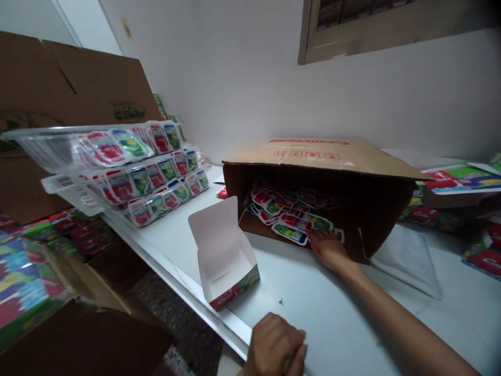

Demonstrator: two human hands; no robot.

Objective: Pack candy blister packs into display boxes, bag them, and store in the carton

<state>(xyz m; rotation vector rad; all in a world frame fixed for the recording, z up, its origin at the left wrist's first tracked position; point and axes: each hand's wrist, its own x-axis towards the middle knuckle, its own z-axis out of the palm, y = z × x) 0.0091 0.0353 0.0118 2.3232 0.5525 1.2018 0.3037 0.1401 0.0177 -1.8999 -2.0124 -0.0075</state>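
My right hand [326, 248] reaches to the opening of a brown cardboard box [324, 156] lying on its side. Its fingers lie fairly flat against the nearest of several red and green flat sachets [291, 232] with white borders, piled inside the box. Near the table's front edge, my left hand [276, 344] is closed with the fingers curled in; whatever it may hold is hidden. Between the left hand and the sachets stands a small printed carton [235, 287], its lid up and its white inside showing.
Stacked clear plastic trays [35, 141] of sachets stand on the left of the white table [313, 313]. A large carton [90, 78] rises behind them. Below the table edge sits an open brown box [78, 334]. Printed cartons [430, 216] and a folded white sheet [410, 261] lie right.
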